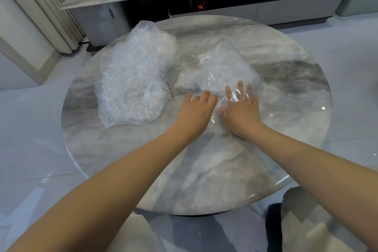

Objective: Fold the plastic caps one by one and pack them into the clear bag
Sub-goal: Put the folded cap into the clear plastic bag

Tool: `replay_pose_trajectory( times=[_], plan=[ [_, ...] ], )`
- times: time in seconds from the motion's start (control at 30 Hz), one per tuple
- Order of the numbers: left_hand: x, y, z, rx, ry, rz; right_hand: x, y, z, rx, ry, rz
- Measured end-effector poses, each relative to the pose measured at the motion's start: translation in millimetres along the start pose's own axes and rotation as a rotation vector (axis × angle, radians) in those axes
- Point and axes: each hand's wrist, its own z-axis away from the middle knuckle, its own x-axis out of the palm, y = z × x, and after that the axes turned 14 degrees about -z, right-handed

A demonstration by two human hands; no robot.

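Right hand (241, 106) flat inside clear bag (223, 71), fingers straight; left hand (196, 108) rests on bag mouth, grip unclear; cap pile (135, 80) left.

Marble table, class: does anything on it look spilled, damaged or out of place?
Nothing stands out. The heap of loose plastic caps sits left, and the clear bag lies flat under both open hands, left and right.

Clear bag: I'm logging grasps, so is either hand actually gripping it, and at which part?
Neither grips it. The right hand lies flat with straight fingers at the near open end of the clear bag, film over its fingers; the left hand rests open beside it.
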Motion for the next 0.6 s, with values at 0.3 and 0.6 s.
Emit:
replay_pose_trajectory(
  times=[0.3, 0.6],
  plan=[
    [-14, 2, 3, -0.044, -0.222, 0.083, -62, -37, 57, -0.223, -0.068, 0.146],
    [-39, -30, 27, -0.219, -0.285, 0.223, -65, -76, 58, -0.433, 0.002, 0.144]
  ],
)
